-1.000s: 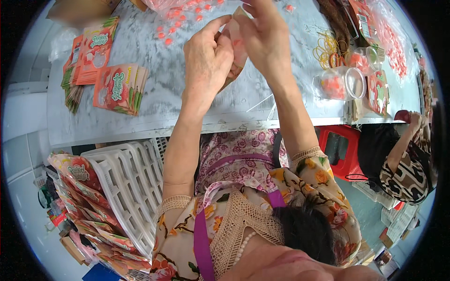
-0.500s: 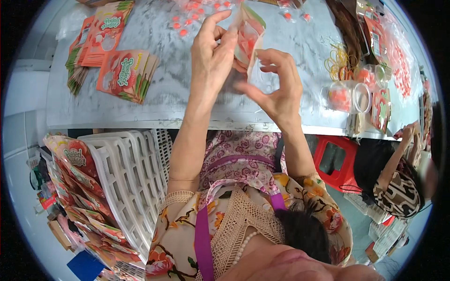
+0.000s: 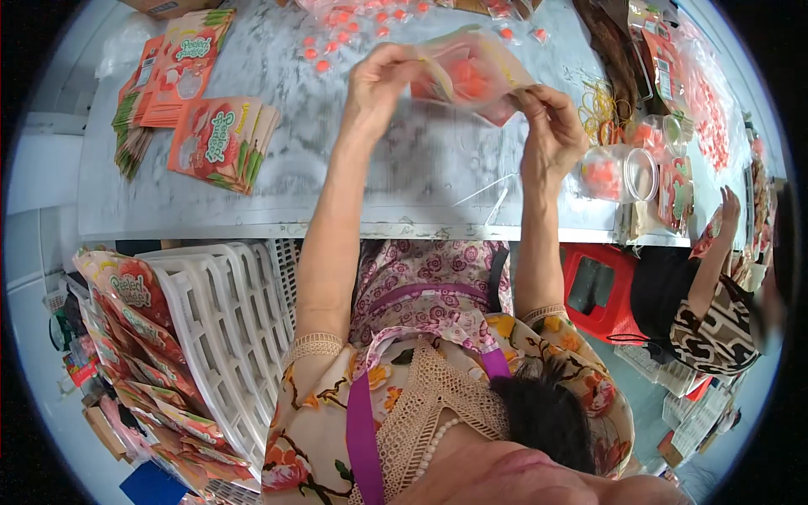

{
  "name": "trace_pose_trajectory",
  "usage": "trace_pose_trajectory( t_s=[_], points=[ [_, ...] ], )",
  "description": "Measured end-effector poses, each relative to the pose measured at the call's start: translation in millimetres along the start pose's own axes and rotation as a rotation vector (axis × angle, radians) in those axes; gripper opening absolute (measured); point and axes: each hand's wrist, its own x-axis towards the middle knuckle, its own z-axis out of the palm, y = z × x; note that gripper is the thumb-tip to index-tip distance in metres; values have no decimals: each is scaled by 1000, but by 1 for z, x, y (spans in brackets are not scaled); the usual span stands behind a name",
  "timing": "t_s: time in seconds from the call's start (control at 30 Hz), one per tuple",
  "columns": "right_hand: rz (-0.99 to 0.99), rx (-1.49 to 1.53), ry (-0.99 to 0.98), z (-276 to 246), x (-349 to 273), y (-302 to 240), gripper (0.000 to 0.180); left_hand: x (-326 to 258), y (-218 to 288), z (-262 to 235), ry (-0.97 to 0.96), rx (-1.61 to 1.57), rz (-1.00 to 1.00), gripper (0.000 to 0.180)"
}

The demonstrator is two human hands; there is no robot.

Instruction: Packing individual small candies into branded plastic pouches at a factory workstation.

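Since half a second ago you've spread both hands apart, left hand (image 3: 383, 80) and right hand (image 3: 551, 126) each pinching a top corner of the clear plastic pouch of orange-red sweets (image 3: 471, 76) above the grey counter (image 3: 421, 168), so you're mid-sealing by the look of it, and next you'd need an even press along the mouth.

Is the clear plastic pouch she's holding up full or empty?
Filled, at least partly: orange-red round pieces show through the clear plastic pouch, held above the table between the left hand and right hand.

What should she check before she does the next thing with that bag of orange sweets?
1. Both hands on the pouch: ok, left hand and right hand pinch its ends.
2. Sweets inside: ok, orange shows through.
3. Top sealed: cannot tell.
4. Pouch lifted off the table: ok.
5. Empty pouches stacked at left: ok.
6. Loose sweets left on table: ok.
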Motion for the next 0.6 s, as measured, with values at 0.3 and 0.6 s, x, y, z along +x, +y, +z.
trace_pose_trajectory(
  t_s=[0.3,0.6],
  points=[
    [42,248,-102,12,10,-14,6,-24,18,3,316,-144,242,10],
    [71,198,-141,21,10,-9,6,-44,33,-12,301,48,194,6]
  ],
)
